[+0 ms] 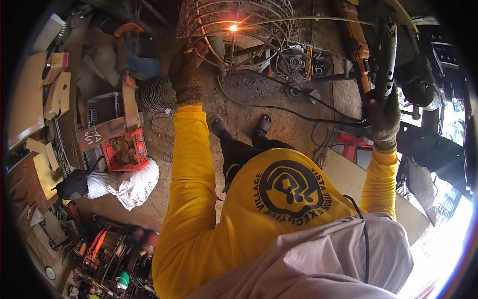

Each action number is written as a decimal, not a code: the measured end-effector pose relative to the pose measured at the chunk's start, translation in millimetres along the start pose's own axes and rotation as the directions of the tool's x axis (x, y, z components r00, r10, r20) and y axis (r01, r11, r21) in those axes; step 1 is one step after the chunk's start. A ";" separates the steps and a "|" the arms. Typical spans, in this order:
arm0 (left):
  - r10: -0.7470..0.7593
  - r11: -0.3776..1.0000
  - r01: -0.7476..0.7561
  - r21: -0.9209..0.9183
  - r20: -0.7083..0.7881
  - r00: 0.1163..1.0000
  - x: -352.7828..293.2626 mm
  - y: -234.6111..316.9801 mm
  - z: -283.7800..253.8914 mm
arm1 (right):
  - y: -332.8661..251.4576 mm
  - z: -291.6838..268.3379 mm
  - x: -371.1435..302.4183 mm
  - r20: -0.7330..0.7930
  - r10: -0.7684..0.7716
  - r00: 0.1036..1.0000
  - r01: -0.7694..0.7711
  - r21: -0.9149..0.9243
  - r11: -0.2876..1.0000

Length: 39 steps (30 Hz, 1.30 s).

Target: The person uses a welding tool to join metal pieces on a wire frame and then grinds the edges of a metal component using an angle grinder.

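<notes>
In a brown work glove, my left hand [187,74] closes on the left edge of a cage of bent metal rods and rings [286,30]. A bright orange glow [233,28] burns on the cage, right of that hand. My right hand [386,117], also gloved, is wrapped round a long grey handle that looks like a welding electrode holder [388,60]. A thin rod [318,18] runs from near its far end leftward to the cage near the glow. A black cable [298,117] leads from near my right hand across the floor.
An orange long-bodied tool [359,50] lies left of the holder. Coiled wire [158,94] rests on the floor at left. Beyond it stand a red crate [145,149] of round parts and a white sack [139,185]. Boards and cluttered tools line the left side.
</notes>
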<state>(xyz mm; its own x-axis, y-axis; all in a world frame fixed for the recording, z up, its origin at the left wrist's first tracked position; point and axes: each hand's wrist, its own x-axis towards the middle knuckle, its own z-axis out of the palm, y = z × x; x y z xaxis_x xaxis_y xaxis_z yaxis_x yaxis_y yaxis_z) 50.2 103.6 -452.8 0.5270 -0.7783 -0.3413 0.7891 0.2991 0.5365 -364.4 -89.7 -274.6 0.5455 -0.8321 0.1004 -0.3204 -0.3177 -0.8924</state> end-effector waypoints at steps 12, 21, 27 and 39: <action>0.329 0.920 -0.344 0.190 0.109 0.938 -19.8 -11.0 -21.6 | -0.9 -7.2 7.8 0.147 -0.229 0.962 0.262 -0.270 0.927; 0.431 0.846 -0.422 0.325 0.047 0.901 -37.2 -22.5 -2.2 | -3.9 -1.3 1.4 0.125 -0.046 0.991 0.050 -0.027 0.998; 0.454 0.824 -0.437 0.362 0.042 0.890 -33.1 -18.5 8.6 | 12.0 -5.1 12.7 0.153 -0.565 0.811 0.565 -0.457 0.687; 0.493 0.795 -0.449 0.408 -0.004 0.870 -37.9 -17.2 19.6 | 15.8 -12.5 -1.5 0.029 -0.036 0.999 0.037 -0.058 0.998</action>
<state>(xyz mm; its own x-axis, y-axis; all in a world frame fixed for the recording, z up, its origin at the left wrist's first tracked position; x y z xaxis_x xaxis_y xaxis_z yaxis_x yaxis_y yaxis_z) 10.5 117.2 -433.9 0.8487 -0.5276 -0.0350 0.2619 0.3619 0.8947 -379.9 -99.1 -283.4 0.5792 -0.8064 0.1192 -0.3444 -0.3746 -0.8609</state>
